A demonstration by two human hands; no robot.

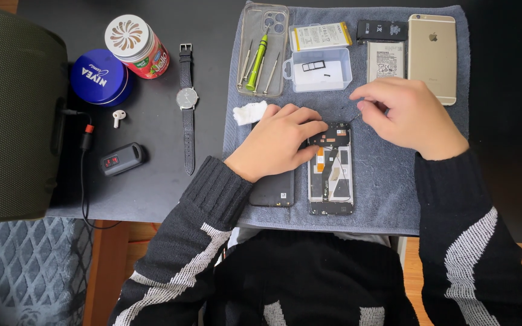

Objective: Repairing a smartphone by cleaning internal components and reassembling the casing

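Observation:
An opened phone frame (pixel 331 175) with its insides exposed lies on a grey-blue towel (pixel 388 181). My left hand (pixel 276 142) rests on the frame's top edge, fingers pressing a small dark part there. My right hand (pixel 409 115) is just right of the frame's top and pinches a thin metal tool (pixel 356 116) whose tip points at the frame. A dark back cover (pixel 272 190) lies under my left wrist. A white scrap of cloth (pixel 250 112) sits beside my left fingers.
On the towel's far edge: a clear phone case (pixel 263 48) holding several small screwdrivers, a clear plastic box (pixel 320 69), two batteries, a gold phone (pixel 432 57). Left on the dark table: wristwatch (pixel 186 99), blue tin (pixel 99 76), patterned-lid jar, earbud, small black device, large dark speaker (pixel 13 115).

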